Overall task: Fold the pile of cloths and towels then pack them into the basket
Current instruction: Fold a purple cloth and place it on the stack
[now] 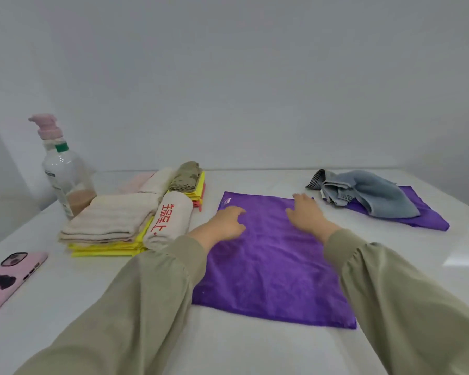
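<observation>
purple microfibre cloth (271, 266) is lying spread flat in the middle of the white worktop (228, 347), and both hands are resting on its far half. this looks like the smoothing step, just ahead of the first fold. the left hand (225, 223) is sitting near the far-left corner, its fingers (237, 211) loosely bent and touching the fabric, gripping nothing. the right hand (306, 215) is lying flatter near the far edge, fingers (299, 197) spread and pressing down, holding nothing either.

the next move is probably calling for pinching two corners of one edge and bringing them over to the opposite edge, keeping the sides lined up.

a crumpled grey-blue towel (374, 193) is waiting at far right on top of another purple cloth (428, 212), both unfolded. folded beige towels (111, 220) and a rolled towel with red lettering (168, 220) are sitting stacked at left on yellow cloths (106, 251). no basket is showing in view, so packing is looking some way off.
</observation>
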Demonstrator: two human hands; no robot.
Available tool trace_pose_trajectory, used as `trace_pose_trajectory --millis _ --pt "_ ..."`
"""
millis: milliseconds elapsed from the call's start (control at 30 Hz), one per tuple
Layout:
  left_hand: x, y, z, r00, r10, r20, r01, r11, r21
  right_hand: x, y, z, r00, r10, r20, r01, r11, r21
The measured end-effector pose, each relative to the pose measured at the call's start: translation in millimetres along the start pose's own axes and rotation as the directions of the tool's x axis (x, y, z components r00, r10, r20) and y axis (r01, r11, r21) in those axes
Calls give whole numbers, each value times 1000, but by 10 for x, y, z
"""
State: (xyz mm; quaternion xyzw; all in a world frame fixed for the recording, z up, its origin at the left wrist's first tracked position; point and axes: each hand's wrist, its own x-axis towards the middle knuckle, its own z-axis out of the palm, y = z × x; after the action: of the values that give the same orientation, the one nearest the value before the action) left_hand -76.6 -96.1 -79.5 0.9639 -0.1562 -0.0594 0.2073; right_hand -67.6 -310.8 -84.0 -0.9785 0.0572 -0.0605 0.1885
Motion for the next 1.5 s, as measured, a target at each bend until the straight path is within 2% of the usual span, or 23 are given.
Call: trace_pose_trajectory --millis 67,133,267,367,400,467,533,600,667,800,967,1067,1267,1400,1500 --pt "-43 -53 165 984 0 176 -32 984 177 -87 68 201 970 18 244 10 994 -110" --pt "-90 -102 240 966 -50 255 -39 943 330 -193 123 326 921 27 388 58 977 -205" --pt "-232 -77 203 978 -16 206 -83 881 465 -351 164 314 920 -17 392 113 968 -225" --pt "-328 -46 101 976 28 217 -135 856 499 -383 191 257 887 -69 457 190 956 -225" --pt "-351 -38 46 971 26 237 -140 865 481 -375 214 252 872 -80 483 208 953 -219" --pt "-363 -30 -65 961 -9 275 -88 937 339 -362 253 235 854 -104 509 234 952 -197" --pt "-325 -68 -149 969 -69 239 10 971 240 -309 277 256 872 -130 472 232 959 -164" --pt "-216 -169 -167 993 -102 66 80 956 281 -216 286 321 921 -142 363 193 975 -108" --pt "-90 -280 -136 979 -167 -115 193 942 275 -94 290 371 957 -150 249 169 984 -58" --pt "125 -382 -111 943 -247 -221 303 913 272 170 310 382 977 -162 138 169 985 -38" --pt "447 -497 -64 936 -269 -226 316 924 213 482 373 326 999 -41 21 41 999 -11" --pt "600 -547 -60 933 -304 -194 337 928 162 681 439 322 998 56 13 -56 998 28" --pt "960 -611 -177 894 -442 -65 446 892 76 1033 487 356 978 197 -63 -188 974 125" --pt "1118 -717 -164 885 -442 -144 452 891 47 1198 497 354 964 262 -43 -259 963 70" --pt "1192 -793 -190 868 -429 -249 437 899 -25 1283 530 321 960 252 -118 -247 967 60"
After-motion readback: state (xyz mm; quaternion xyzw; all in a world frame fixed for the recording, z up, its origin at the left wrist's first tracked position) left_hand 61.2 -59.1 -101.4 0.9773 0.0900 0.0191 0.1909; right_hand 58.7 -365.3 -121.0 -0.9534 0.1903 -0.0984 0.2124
